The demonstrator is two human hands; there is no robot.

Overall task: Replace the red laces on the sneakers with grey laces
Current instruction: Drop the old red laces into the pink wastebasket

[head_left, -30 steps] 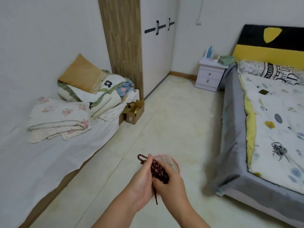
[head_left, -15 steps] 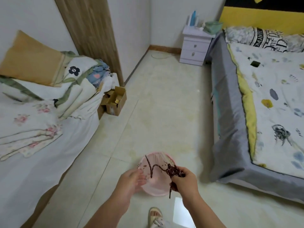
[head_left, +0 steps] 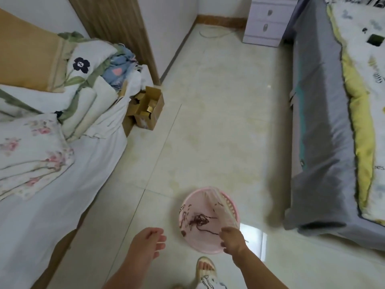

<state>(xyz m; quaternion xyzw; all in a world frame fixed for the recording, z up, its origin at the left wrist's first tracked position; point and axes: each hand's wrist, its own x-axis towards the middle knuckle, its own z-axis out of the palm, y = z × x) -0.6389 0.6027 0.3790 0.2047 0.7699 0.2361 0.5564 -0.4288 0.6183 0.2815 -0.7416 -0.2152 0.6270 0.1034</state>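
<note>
The red laces (head_left: 199, 222) lie in a loose tangle inside a pink basket (head_left: 230, 202) lined with a thin plastic bag, on the floor in front of me. My right hand (head_left: 233, 239) hangs over the basket's near right rim with its fingers drooping, and one lace end lies just by the fingertips. My left hand (head_left: 149, 245) hovers left of the basket, fingers relaxed, holding nothing. No sneakers or grey laces are in view.
A white-sheeted bed (head_left: 52, 205) with folded bedding runs along the left, and a cardboard box (head_left: 149, 108) stands at its end. A grey-sided bed (head_left: 320, 142) fills the right. A white nightstand (head_left: 265, 24) stands at the back. My sandalled foot (head_left: 205, 268) is near the basket.
Both hands held the bunched red laces above the basket; now the laces lie inside it and the hands have parted. The camera has tilted further down.
</note>
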